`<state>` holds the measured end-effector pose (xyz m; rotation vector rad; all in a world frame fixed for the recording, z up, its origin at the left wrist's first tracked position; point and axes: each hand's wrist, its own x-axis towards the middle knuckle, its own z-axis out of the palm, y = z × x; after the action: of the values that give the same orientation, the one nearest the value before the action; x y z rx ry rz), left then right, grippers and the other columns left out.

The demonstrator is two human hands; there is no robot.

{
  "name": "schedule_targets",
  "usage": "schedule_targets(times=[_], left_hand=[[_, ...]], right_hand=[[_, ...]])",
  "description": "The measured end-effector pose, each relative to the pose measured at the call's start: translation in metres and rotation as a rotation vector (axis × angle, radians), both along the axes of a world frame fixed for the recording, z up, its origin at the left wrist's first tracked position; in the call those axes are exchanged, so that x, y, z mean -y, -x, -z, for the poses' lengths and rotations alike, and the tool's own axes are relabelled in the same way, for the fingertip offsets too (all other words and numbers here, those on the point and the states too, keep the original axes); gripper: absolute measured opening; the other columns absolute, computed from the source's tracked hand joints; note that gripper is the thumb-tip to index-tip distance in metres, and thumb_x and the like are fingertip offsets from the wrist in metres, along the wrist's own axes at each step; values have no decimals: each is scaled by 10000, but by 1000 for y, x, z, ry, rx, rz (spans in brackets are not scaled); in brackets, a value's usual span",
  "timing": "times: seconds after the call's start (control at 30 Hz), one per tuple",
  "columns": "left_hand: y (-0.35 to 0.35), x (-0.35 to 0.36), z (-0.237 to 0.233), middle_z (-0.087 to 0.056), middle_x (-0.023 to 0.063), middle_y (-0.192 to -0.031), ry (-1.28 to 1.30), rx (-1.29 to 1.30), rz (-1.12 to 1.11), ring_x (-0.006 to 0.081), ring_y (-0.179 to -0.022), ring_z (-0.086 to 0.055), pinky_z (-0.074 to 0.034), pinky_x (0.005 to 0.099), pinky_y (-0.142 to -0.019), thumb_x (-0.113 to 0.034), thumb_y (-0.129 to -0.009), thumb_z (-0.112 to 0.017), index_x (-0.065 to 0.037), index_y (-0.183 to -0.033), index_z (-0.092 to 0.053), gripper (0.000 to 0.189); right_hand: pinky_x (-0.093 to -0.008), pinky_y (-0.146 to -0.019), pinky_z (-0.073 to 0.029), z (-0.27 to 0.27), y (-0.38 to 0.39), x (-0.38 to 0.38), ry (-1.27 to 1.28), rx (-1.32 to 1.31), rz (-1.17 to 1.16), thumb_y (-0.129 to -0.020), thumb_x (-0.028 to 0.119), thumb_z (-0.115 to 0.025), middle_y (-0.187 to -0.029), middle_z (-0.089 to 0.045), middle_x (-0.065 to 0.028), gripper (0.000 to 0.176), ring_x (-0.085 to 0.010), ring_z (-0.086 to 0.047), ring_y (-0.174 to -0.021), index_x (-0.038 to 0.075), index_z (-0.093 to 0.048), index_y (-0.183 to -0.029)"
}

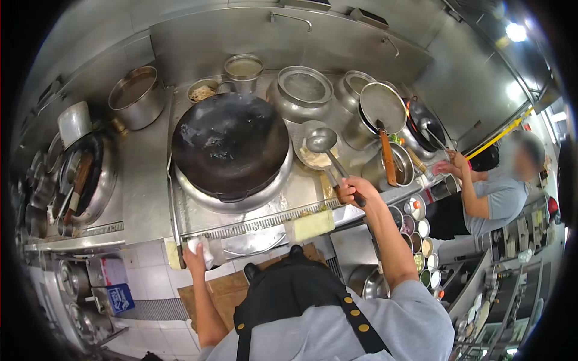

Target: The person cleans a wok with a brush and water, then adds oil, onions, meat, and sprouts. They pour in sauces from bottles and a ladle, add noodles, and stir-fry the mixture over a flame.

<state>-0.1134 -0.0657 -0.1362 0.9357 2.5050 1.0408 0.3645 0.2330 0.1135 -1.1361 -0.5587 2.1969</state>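
My right hand (359,191) is closed round the handle of a steel ladle (321,139). The ladle's bowl overlaps a shallow strainer (332,146) with pale food pieces (314,157) in it. The strainer's handle runs down close beside my right fingers. At the stove's front edge, my left hand (194,259) is closed on a white cloth (203,251). Between the hands, farther back, a large black wok (232,141) with shiny patches sits on a round steel burner ring (232,206).
Behind the wok stand steel pots (304,87) and a bowl of shredded food (201,91). A wooden-handled strainer (385,108) lies across a pot at right. Another person (497,195) works at a second wok (427,126). Seasoning containers (415,207) line the right; a yellow cloth (313,224) hangs in front.
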Motion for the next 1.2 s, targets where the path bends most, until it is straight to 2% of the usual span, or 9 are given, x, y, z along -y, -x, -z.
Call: schedule_targets(times=[0.07, 0.13, 0.27, 0.63, 0.67, 0.77, 0.87, 0.97, 1.2], left_hand=[[-11, -3, -20, -526, 260, -1163, 63, -21, -26, 411, -1086, -482, -375, 462, -955, -339, -843, -653, 36, -1274, -476, 598], [-16, 0, -25, -500, 272, -1213, -30, -70, -11, 411, -1114, -473, -369, 450, -973, -329, -843, -652, 41, -1315, -429, 641], [-24, 2, -19, -429, 276, -1348, -198, 27, -1, 373, -1249, -420, -304, 416, -1064, -254, -862, -643, 72, -1363, -360, 662], [-94, -28, -81, -499, 170, -1207, -321, -214, -250, 266, -1105, -490, -388, 386, -979, -126, -904, -552, 38, -1329, -412, 477], [-135, -63, -115, -507, 153, -1188, -374, 47, -187, 258, -1095, -495, -404, 375, -960, -123, -905, -548, 21, -1302, -445, 434], [-234, -140, -97, -512, 94, -1156, -230, 405, 365, 216, -1062, -507, -434, 348, -924, -130, -904, -560, -45, -1305, -451, 424], [-354, -230, -74, -433, 116, -1325, -219, 1251, 486, 224, -1175, -478, -433, 398, -962, -325, -927, -582, -103, -1435, -302, 621], [-422, -297, -23, -500, 103, -1185, 112, 1682, 90, 268, -1126, -518, -424, 497, -968, -458, -927, -547, -125, -1385, -336, 604], [-419, -309, -73, -553, 88, -1049, 72, 1639, 188, 230, -906, -549, -511, 430, -799, -427, -955, -493, -108, -1163, -476, 381]], right_hand=[[-257, -394, -397, 17, -12, -13, -147, 345, -33, -897, 68, -519, -693, -501, -37, 184, -86, -474, -472, 22, -472, -1068], [-285, -370, -392, 29, -8, -14, -887, 1123, -98, -887, 86, -537, -716, -510, -50, 324, -124, -494, -466, 4, -436, -1184], [-280, -380, -396, 48, -21, -71, -518, 615, 88, -891, 133, -573, -658, -452, -15, 407, -112, -468, -472, 41, -405, -1250], [-277, -367, -368, 67, 29, -294, -513, 574, -65, -917, 113, -505, -651, -482, -29, 189, -118, -435, -419, 1, -446, -1058], [-277, -367, -368, 74, 30, -304, -507, 572, -74, -917, 113, -505, -651, -482, -29, 189, -118, -435, -419, 1, -446, -1058], [-225, -399, -346, 83, 34, -306, 90, -634, 7, -949, 90, -470, -654, -484, -11, 104, -52, -431, -455, 1, -452, -1000], [-216, -399, -333, 67, 37, -268, 148, -831, 76, -940, 102, -487, -650, -464, 13, 116, -47, -419, -444, -11, -463, -949], [-211, -396, -328, 22, 26, -217, 178, -880, 80, -928, 85, -485, -663, -471, 9, 134, -38, -418, -442, -26, -452, -995], [-213, -385, -339, -9, -31, -108, 199, -676, 87, -933, 96, -484, -696, -483, 11, 146, -26, -425, -451, -18, -483, -1025]])
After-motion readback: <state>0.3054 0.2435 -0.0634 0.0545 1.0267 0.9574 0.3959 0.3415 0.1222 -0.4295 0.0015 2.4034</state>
